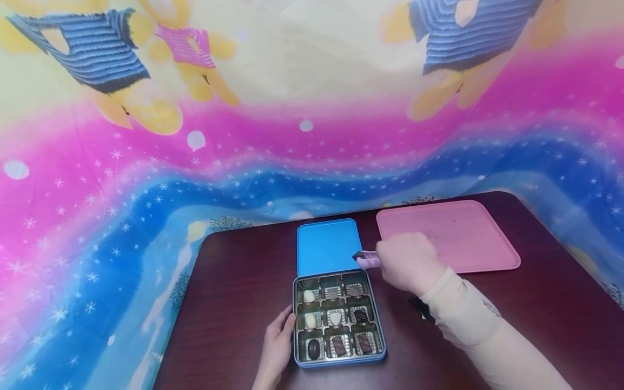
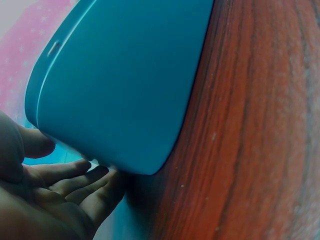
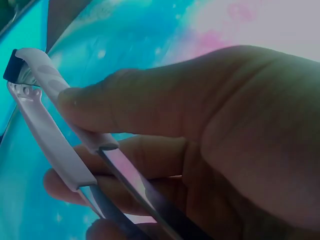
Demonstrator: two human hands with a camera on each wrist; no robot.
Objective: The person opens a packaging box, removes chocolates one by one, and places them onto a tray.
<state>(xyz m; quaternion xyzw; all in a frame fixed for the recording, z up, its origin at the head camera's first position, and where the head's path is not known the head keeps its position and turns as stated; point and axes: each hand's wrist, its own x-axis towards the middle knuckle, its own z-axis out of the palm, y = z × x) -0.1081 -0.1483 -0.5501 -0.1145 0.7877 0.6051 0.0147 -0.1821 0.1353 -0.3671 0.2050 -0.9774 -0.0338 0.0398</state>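
Note:
A blue-walled chocolate tin (image 1: 339, 362) with a gold divided insert sits on the table; white, brown and dark chocolates lie in several compartments. Two compartments in its far row hold no chocolate that I can make out. My left hand (image 1: 278, 341) rests against the tin's left side, its fingers fairly straight and the thumb near the rim, as the left wrist view also shows. In my right hand (image 1: 409, 259) are tongs (image 3: 52, 142) with pale pink tips and metal arms. Between those tips is a dark chocolate (image 3: 13, 66), held above the table near the lid's right edge.
Behind the tin lies a flat blue lid (image 1: 327, 246). A pink tray (image 1: 468, 233) lies at the back right, partly behind the right hand. The dark red-brown table (image 1: 234, 287) ends at a patterned cloth backdrop (image 1: 273, 146).

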